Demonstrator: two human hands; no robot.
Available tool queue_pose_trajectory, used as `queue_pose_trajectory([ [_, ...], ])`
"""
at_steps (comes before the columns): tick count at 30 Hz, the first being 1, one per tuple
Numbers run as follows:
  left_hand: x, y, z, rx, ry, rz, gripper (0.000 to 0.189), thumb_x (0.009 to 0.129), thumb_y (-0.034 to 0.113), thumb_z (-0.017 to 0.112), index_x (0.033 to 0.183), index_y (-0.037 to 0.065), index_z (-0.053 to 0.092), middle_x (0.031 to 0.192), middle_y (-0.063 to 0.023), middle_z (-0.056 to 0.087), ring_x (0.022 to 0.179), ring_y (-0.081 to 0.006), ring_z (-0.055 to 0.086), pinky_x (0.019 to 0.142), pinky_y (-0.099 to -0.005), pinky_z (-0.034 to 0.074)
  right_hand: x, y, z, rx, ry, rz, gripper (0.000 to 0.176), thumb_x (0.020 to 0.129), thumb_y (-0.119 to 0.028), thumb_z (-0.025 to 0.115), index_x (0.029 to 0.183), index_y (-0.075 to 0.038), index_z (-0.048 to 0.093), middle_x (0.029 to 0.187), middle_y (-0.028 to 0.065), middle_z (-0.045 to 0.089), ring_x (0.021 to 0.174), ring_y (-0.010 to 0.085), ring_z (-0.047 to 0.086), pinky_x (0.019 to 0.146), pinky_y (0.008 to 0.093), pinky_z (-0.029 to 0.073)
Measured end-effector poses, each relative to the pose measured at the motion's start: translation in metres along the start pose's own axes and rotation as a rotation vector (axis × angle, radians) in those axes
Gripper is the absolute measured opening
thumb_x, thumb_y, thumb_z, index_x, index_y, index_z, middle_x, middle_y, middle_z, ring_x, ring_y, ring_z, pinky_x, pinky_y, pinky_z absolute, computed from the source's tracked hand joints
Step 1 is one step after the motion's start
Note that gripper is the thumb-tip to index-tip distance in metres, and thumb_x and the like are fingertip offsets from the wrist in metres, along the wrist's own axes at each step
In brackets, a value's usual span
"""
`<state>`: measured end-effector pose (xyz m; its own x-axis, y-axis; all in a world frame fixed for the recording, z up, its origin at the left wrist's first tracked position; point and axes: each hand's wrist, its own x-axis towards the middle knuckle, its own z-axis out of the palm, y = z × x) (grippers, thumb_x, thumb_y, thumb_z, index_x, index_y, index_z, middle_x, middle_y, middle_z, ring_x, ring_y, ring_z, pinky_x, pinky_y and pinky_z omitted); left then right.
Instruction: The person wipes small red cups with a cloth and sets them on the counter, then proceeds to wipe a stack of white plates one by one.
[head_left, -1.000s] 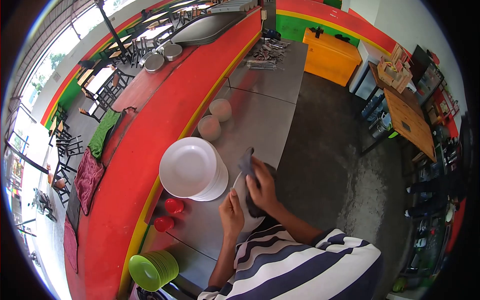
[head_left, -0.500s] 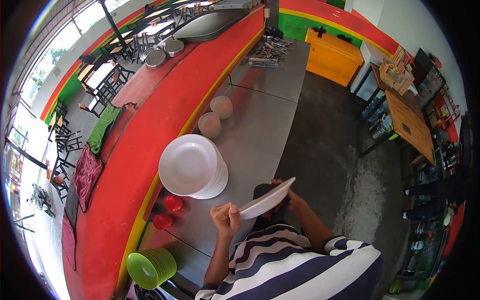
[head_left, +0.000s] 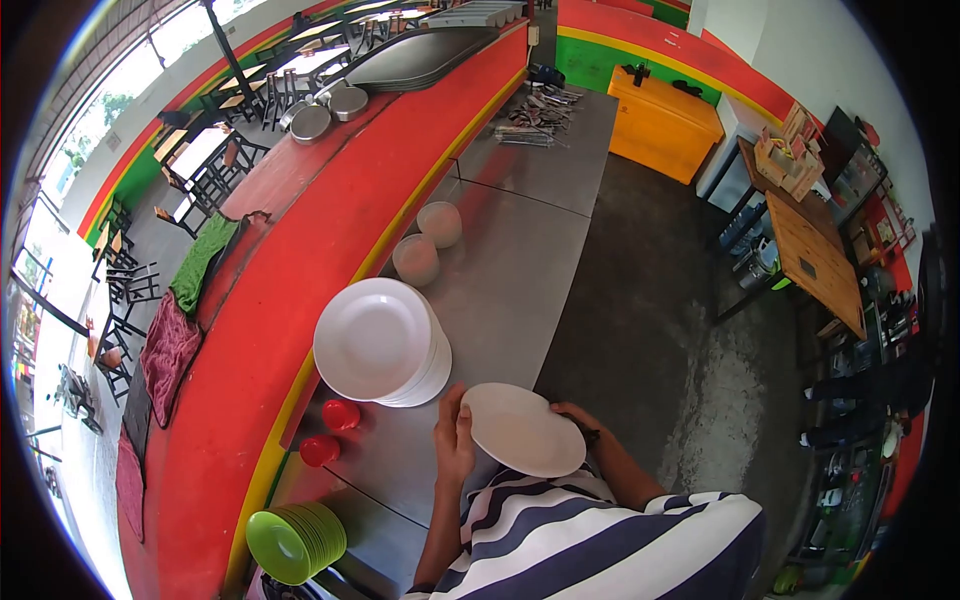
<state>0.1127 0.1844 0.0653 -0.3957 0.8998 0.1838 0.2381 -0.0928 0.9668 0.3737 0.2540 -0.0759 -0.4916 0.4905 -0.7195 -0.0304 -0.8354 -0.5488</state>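
Observation:
A white plate [head_left: 525,430] is held in front of the striped shirt, its broad face turned up to the camera. My left hand [head_left: 455,437] grips its left edge, with the thumb along the rim. At the right edge is my right hand [head_left: 584,420], its fingers partly hidden behind the plate. A tall stack of white plates [head_left: 375,340] stands on the steel counter [head_left: 510,270], just beyond my left hand. Two red cups [head_left: 330,432] sit below that stack. Green bowls or plates [head_left: 290,540] are stacked at the lower left.
Two whitish round containers [head_left: 427,243] stand behind the white stack. Cutlery [head_left: 540,115] lies at the counter's far end. A red ledge [head_left: 300,230] runs along the left, bearing cloths [head_left: 172,350], pans [head_left: 330,112] and trays [head_left: 420,58]. A wooden table [head_left: 815,262] is at the right; a person [head_left: 870,395] stands beyond.
The held plate has turned from nearly edge-on to face the camera and has moved slightly lower. Both hands have shifted with it. The whole view has shifted slightly.

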Motion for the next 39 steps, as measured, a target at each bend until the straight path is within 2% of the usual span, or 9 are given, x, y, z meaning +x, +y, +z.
queue_pose_trajectory([
  [4, -0.018, -0.056, -0.004, -0.158, -0.248, -0.547, 0.048, 0.105, 0.034, 0.04, 0.132, -0.005, 0.047, 0.111, -0.0208, 0.066, 0.108, -0.0256, 0.064, 0.086, -0.0368, 0.055, 0.012, 0.015, -0.008, 0.067, 0.275, -0.068, 0.064, 0.073, -0.035, 0.077, 0.121, 0.002, 0.056, 0.106, 0.0161, 0.065, 0.087, 0.0254, 0.068, 0.075, 0.0396, 0.057],
  [6, -0.026, -0.071, -0.003, -0.211, -0.249, -0.599, 0.046, 0.105, 0.031, 0.04, 0.131, -0.006, 0.046, 0.106, -0.0214, 0.067, 0.097, -0.0267, 0.069, 0.079, -0.0364, 0.059, 0.007, 0.014, 0.007, 0.162, 0.423, -0.198, 0.054, 0.075, -0.028, 0.078, 0.117, 0.0, 0.059, 0.103, 0.0142, 0.066, 0.086, 0.0255, 0.068, 0.075, 0.0407, 0.057],
  [10, -0.032, -0.096, 0.007, -0.343, -0.238, -0.732, 0.043, 0.106, 0.029, 0.04, 0.127, -0.007, 0.045, 0.096, -0.0225, 0.068, 0.074, -0.0278, 0.073, 0.062, -0.034, 0.063, 0.004, 0.001, 0.023, 0.064, 0.58, -0.383, 0.056, 0.075, -0.022, 0.08, 0.121, 0.0, 0.058, 0.11, 0.0141, 0.065, 0.096, 0.025, 0.065, 0.085, 0.0381, 0.053],
  [13, -0.037, -0.136, 0.015, -0.288, -0.23, -0.674, 0.041, 0.106, 0.029, 0.042, 0.121, -0.008, 0.047, 0.089, -0.0216, 0.068, 0.068, -0.027, 0.072, 0.059, -0.0331, 0.063, 0.024, 0.006, 0.006, -0.095, 0.633, -0.51, 0.055, 0.076, -0.021, 0.08, 0.122, 0.0, 0.059, 0.11, 0.0131, 0.066, 0.098, 0.0243, 0.064, 0.088, 0.0378, 0.051],
  [18, -0.04, -0.164, 0.028, -0.289, -0.111, -0.72, 0.032, 0.105, 0.024, 0.044, 0.112, -0.006, 0.049, 0.083, -0.019, 0.068, 0.065, -0.0255, 0.071, 0.055, -0.0325, 0.062, 0.049, 0.011, -0.004, -0.217, 0.629, -0.591, 0.052, 0.078, -0.02, 0.079, 0.122, 0.0, 0.06, 0.112, 0.0129, 0.066, 0.101, 0.0242, 0.064, 0.09, 0.0377, 0.051],
  [28, -0.022, -0.21, 0.053, -0.264, 0.009, -0.711, 0.03, 0.104, 0.025, 0.047, 0.102, -0.005, 0.053, 0.079, -0.0134, 0.065, 0.059, -0.0203, 0.068, 0.05, -0.0304, 0.06, 0.081, -0.002, -0.025, -0.317, 0.583, -0.518, 0.045, 0.081, -0.018, 0.076, 0.12, 0.0, 0.061, 0.109, 0.0132, 0.068, 0.096, 0.0224, 0.066, 0.086, 0.0362, 0.053],
  [33, -0.005, -0.214, 0.068, -0.247, 0.031, -0.78, 0.031, 0.104, 0.027, 0.047, 0.102, -0.004, 0.054, 0.078, -0.013, 0.065, 0.064, -0.0205, 0.069, 0.056, -0.0307, 0.06, 0.097, -0.023, -0.039, -0.334, 0.552, -0.468, 0.043, 0.082, -0.019, 0.076, 0.117, 0.001, 0.062, 0.107, 0.0135, 0.069, 0.093, 0.0225, 0.067, 0.083, 0.0359, 0.054],
  [36, 0.006, -0.217, 0.078, -0.277, 0.096, -0.809, 0.032, 0.104, 0.027, 0.048, 0.099, -0.004, 0.054, 0.075, -0.0124, 0.064, 0.059, -0.0197, 0.067, 0.052, -0.0301, 0.06, 0.11, -0.044, -0.048, -0.398, 0.541, -0.443, 0.044, 0.081, -0.021, 0.077, 0.116, 0.001, 0.062, 0.106, 0.0138, 0.069, 0.093, 0.023, 0.067, 0.082, 0.0363, 0.054],
  [39, 0.021, -0.217, 0.089, -0.302, 0.157, -0.837, 0.033, 0.104, 0.027, 0.048, 0.098, -0.004, 0.054, 0.074, -0.0123, 0.063, 0.057, -0.0199, 0.066, 0.051, -0.03, 0.06, 0.123, -0.071, -0.053, -0.44, 0.508, -0.392, 0.055, 0.077, -0.03, 0.079, 0.119, 0.001, 0.062, 0.112, 0.0179, 0.068, 0.102, 0.0288, 0.066, 0.089, 0.0394, 0.052],
])
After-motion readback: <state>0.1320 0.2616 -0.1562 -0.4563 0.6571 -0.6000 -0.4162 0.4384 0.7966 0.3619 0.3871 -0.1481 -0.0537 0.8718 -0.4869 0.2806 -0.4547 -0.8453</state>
